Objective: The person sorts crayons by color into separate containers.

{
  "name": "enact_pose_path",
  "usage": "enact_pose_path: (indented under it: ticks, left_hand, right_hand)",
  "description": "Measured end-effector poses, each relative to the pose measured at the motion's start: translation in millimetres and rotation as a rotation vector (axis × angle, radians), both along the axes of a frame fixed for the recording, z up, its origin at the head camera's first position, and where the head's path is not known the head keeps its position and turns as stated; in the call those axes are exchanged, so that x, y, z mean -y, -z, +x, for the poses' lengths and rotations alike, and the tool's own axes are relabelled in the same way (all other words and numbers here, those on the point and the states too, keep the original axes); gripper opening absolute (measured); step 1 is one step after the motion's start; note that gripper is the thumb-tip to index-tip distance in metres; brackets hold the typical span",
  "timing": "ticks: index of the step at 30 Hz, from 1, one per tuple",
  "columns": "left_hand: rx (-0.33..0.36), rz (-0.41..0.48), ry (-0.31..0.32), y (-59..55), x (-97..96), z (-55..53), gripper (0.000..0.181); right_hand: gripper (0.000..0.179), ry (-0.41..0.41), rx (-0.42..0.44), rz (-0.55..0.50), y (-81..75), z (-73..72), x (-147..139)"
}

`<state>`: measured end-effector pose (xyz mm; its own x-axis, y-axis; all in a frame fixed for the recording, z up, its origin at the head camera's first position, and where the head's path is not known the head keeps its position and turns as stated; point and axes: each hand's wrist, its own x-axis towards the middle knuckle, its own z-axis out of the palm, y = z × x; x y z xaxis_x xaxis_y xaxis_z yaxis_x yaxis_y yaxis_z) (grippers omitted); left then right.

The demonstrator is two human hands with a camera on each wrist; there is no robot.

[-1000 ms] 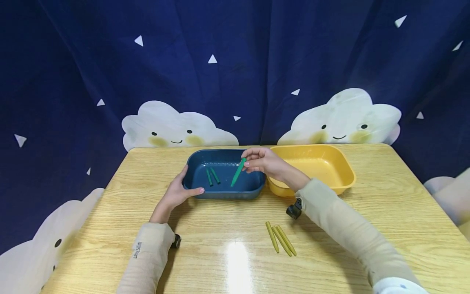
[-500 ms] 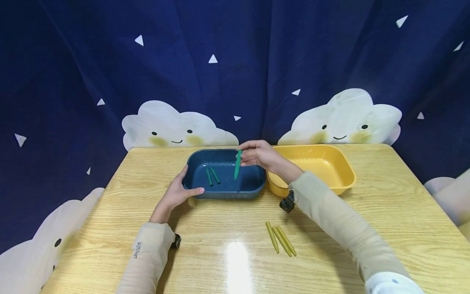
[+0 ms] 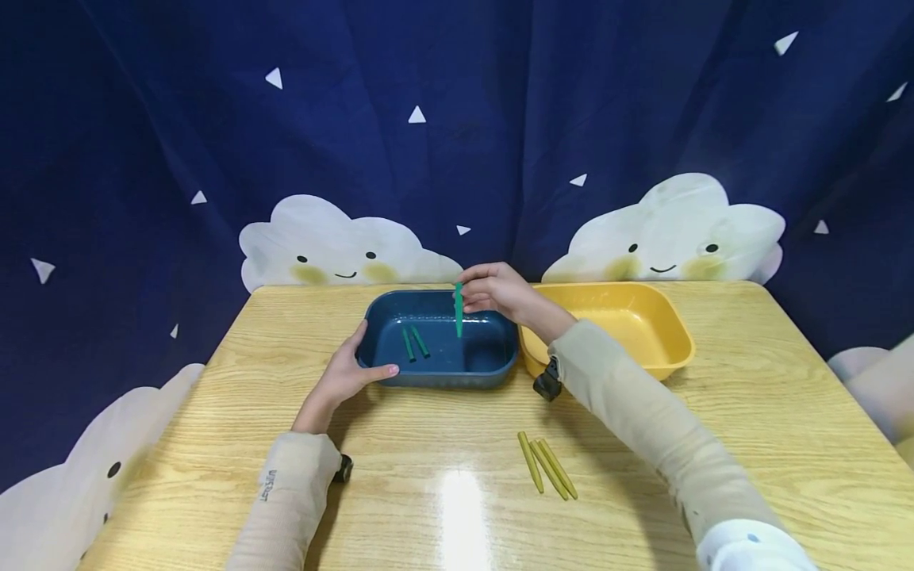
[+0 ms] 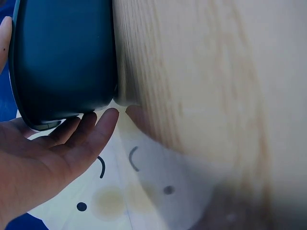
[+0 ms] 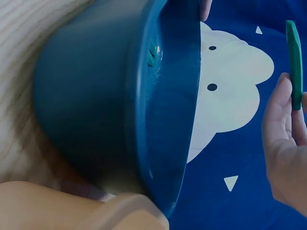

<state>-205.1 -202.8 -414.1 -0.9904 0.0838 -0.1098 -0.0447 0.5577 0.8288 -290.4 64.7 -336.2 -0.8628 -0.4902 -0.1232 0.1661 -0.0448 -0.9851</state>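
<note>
My right hand (image 3: 496,289) pinches a green crayon (image 3: 459,313) by its upper end, point down, above the dark blue bin (image 3: 443,379). The right wrist view shows this crayon (image 5: 294,64) upright between thumb and fingers, clear of the bin. Two more green crayons (image 3: 420,342) lie side by side on the bin's floor. At the bin's left end rests my left hand (image 3: 347,370), thumb along the front rim, fingers spread against the outer wall. In the left wrist view those fingers (image 4: 86,139) look nearly straight and touch the wall.
A yellow bin (image 3: 671,369) stands right beside the blue one, under my right forearm. Several gold-coloured crayons (image 3: 550,468) lie on the wooden table (image 3: 400,476) nearer to me. A dark blue cloud-patterned curtain (image 3: 457,143) hangs behind the table.
My right hand has risen and shifted slightly left and away from me with the green crayon, which has turned from slanted to upright. The left hand has stayed put.
</note>
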Motion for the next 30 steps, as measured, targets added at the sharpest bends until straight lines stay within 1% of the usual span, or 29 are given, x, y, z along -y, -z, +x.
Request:
enact_pose_path:
  ticks: [8, 14, 20, 24, 30]
  left_hand:
    - [0.001, -0.005, -0.003, 1.7, 1.5, -0.2, 0.101]
    - [-0.006, -0.004, -0.007, 2.2, 2.5, -1.2, 0.101]
    - [-0.024, 0.001, 0.007, 3.0, 3.3, -2.5, 0.102]
    - [-0.030, -0.004, 0.015, 2.4, 3.0, -3.0, 0.101]
    - [-0.030, -0.005, 0.021, 2.3, 2.3, -3.5, 0.101]
  right_hand:
    - [0.029, 0.005, -0.008, 0.062, -2.2, -12.1, 12.8]
    - [0.027, -0.004, -0.001, 0.078, -1.8, -22.5, 22.6]
    - [0.029, -0.081, 0.010, 0.123, 3.7, -30.8, 29.1]
    - [0.033, -0.125, -0.009, 0.136, 5.7, -38.0, 34.2]
    - [0.028, -0.248, -0.052, 0.174, 8.7, -49.3, 44.0]
